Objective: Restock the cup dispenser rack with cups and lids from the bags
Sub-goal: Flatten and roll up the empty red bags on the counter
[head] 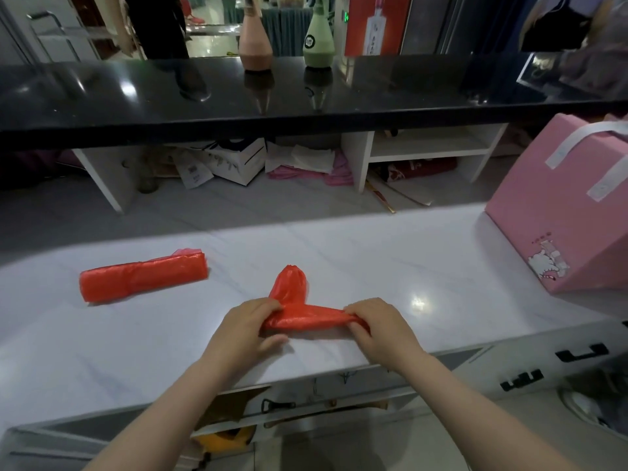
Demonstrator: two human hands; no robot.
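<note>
A red plastic bag [302, 316] lies crumpled on the white marble counter [339, 253], near its front edge. My left hand [248, 328] pinches the bag's left end and my right hand [377, 322] pinches its right end, stretching it between them. One part of the bag sticks up and away from me in the middle. A second red bag [142, 278], rolled into a tube, lies on the counter to the left, apart from both hands. No cups, lids or dispenser rack show.
A pink gift box [557, 232] with a white ribbon stands at the counter's right. A black raised bar top [306, 96] runs across the back, carrying a pink bottle [255, 42] and a green bottle [317, 42]. Shelves with papers sit beneath it.
</note>
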